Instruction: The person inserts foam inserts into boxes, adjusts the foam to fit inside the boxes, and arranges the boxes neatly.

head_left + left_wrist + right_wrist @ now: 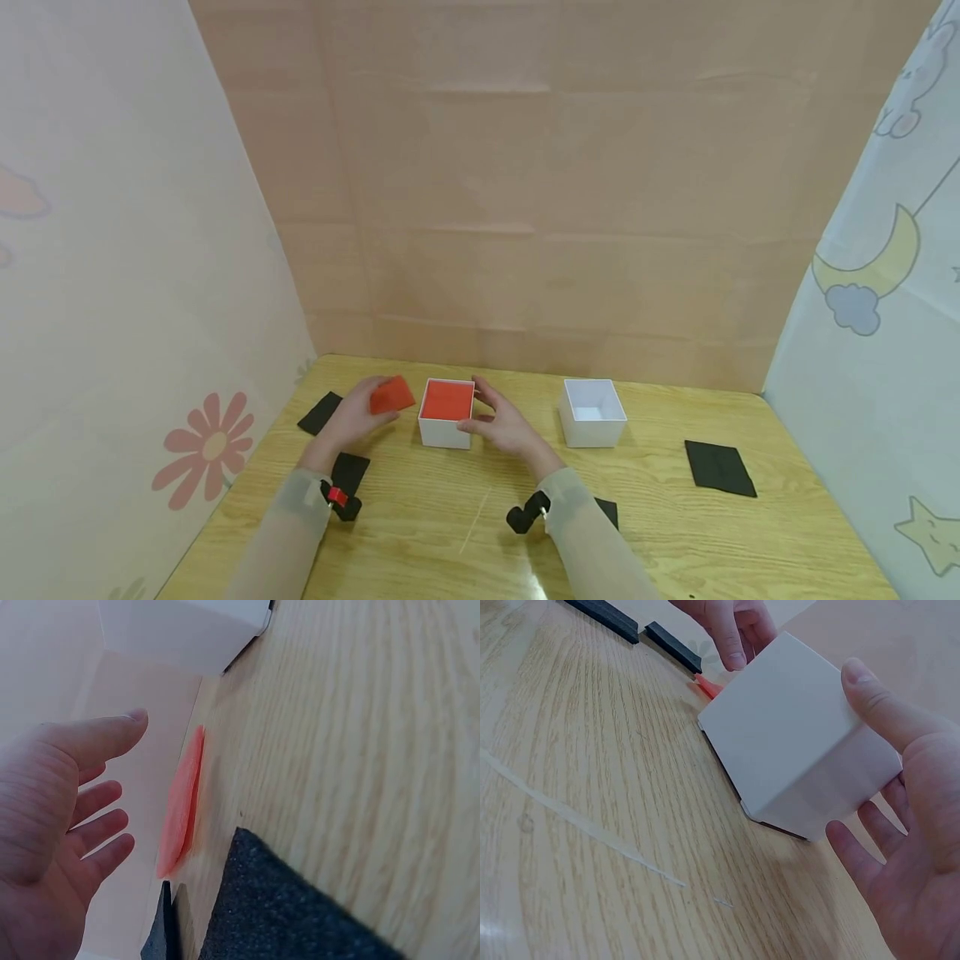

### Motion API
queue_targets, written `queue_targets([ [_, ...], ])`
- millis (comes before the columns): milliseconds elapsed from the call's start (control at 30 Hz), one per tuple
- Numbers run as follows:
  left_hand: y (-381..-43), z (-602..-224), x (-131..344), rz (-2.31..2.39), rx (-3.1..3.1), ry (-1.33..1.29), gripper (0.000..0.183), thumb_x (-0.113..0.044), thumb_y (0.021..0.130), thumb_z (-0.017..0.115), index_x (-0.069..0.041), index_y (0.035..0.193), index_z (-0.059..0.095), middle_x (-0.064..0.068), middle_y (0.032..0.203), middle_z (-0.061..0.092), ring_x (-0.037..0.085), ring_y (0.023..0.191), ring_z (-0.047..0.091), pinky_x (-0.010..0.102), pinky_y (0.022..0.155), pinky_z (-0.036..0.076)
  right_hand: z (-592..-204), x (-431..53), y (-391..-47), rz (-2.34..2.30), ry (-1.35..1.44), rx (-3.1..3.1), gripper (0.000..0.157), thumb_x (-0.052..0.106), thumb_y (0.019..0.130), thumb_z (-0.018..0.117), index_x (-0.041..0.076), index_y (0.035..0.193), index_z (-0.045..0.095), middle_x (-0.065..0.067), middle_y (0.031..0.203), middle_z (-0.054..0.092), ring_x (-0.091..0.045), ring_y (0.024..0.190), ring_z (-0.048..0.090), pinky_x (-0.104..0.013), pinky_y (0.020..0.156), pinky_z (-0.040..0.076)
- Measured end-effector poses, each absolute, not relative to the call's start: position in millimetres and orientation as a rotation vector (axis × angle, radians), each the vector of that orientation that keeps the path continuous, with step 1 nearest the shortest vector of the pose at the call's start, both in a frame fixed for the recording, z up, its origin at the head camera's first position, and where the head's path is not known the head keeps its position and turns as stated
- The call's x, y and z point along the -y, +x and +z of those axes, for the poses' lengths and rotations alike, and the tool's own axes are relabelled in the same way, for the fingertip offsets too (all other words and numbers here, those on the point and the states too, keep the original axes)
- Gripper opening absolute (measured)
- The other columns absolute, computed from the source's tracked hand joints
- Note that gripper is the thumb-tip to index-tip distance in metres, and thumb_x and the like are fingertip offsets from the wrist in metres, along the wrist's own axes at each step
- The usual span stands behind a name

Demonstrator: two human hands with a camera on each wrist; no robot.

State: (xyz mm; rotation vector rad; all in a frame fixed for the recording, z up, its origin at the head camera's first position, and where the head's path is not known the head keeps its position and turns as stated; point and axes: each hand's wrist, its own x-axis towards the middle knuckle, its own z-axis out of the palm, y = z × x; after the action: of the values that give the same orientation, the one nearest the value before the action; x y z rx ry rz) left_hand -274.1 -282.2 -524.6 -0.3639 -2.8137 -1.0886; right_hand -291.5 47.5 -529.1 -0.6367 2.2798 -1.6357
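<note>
My left hand [354, 415] is around a small red cloth square [392, 395], its thumb and fingers spread apart. In the left wrist view that red cloth [181, 802] lies on the table beyond the relaxed fingers. A white box [445, 434] stands beside it with a red sheet [446, 402] filling its opening. My right hand [512, 428] stands at the box's right side, thumb at the front corner and forefinger near the back corner. In the right wrist view the thumb overlaps the white box's edge, while the other fingers spread loosely, partly hidden behind it.
A second white box [592, 433], with nothing inside, stands to the right on the wooden table [420, 533]. Black cloth squares [720, 468] lie at the far right, by the left forearm and partly under the right sleeve. Walls [525, 208] enclose the table's back and sides.
</note>
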Motion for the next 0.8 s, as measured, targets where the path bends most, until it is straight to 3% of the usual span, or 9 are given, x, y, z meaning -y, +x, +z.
queue_targets([
  [300, -288, -527, 282, -0.992, 2.863, -0.383, 0.077, -0.021, 0.096, 0.083, 0.001, 0.159, 0.045, 0.028, 0.161, 0.044, 0.049, 0.144, 0.046, 0.066, 0.115, 0.040, -528, -47, -292, -1.646, -0.628, -2.262, 0.102, 0.028, 0.096, 0.084, 0.017, 0.173, 0.019, -0.014, 0.170, 0.036, -0.043, 0.144, 0.051, -0.051, 0.116, 0.045],
  [800, -313, -530, 287, -0.835, 2.980, -0.367, 0.089, -0.030, 0.092, 0.084, 0.006, 0.160, 0.040, 0.030, 0.164, 0.037, 0.051, 0.147, 0.039, 0.066, 0.116, 0.039, -530, -47, -294, -1.650, -0.640, -2.268, 0.102, 0.026, 0.096, 0.085, 0.016, 0.173, 0.019, -0.014, 0.171, 0.036, -0.041, 0.149, 0.046, -0.051, 0.116, 0.045],
])
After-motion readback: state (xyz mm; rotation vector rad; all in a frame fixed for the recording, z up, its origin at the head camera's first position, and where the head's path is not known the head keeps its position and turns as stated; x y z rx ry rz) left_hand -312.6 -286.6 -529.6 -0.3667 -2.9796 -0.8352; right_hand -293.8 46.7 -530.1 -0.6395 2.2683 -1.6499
